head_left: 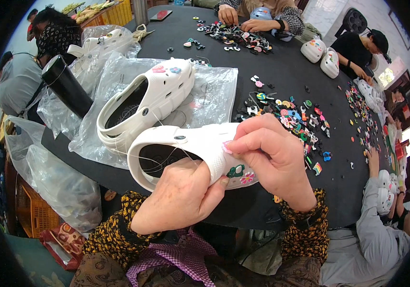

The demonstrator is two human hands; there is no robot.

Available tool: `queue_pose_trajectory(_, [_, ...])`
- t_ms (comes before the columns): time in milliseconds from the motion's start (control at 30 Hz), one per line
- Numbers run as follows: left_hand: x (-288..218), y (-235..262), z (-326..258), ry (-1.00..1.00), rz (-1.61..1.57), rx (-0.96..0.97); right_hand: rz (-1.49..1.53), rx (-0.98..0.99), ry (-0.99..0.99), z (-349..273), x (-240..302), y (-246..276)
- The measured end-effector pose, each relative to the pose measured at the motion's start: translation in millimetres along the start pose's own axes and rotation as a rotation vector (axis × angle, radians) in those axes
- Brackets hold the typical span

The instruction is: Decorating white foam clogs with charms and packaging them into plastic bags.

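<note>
My left hand (176, 197) grips a white clog (200, 137), its fingers reaching into the foot opening and the thumb on the upper's near side. A small pink shoe charm (227, 146) is pinched between the thumb and fingers of my right hand (274, 160), against the top of that clog. A green charm (236, 171) and a pink flower charm (247, 178) sit on the same upper. Thin thread (159, 162) loops across the clog's opening. Just beyond lies a second white clog (169, 98), with pink and blue charms near its toe.
Under the second clog is a clear plastic bag (219, 91). Loose charms (300, 119) lie scattered right of my hands on the black table (281, 69). A black cylinder (66, 86) leans at the left. Co-workers sit around the table; one person's hands (257, 25) are in a far charm pile.
</note>
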State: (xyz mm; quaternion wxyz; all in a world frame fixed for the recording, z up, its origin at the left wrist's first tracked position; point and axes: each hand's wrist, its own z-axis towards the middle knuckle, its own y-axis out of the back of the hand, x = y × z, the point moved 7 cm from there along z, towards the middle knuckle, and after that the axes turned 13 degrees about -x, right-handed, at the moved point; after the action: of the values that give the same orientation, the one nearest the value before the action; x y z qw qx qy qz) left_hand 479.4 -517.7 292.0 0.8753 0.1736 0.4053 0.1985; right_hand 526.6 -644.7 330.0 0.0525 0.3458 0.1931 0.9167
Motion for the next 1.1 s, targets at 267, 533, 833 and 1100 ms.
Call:
queue_pose_trajectory(267, [0.7, 0.2, -0.1, 0.015, -0.027, 0.006, -0.195, 0.037, 0.238, 2.2, 21.8, 4.4])
queue_pose_trajectory(533, [-2.0, 0.3, -3.4, -0.029, -0.017, -0.018, -0.152, 0.103, 0.215, 0.0, 17.7, 8.7])
queue_pose_trajectory(833, [-2.6, 1.3, -3.5, -0.045, -0.023, -0.008, 0.099, -0.009, -0.155, -3.3, -6.3, 3.6])
queue_pose_trajectory(1100, [-1.8, 1.2, -2.9, -0.033, -0.02, -0.017, -0.096, -0.001, 0.172, -1.6, 11.8, 3.4])
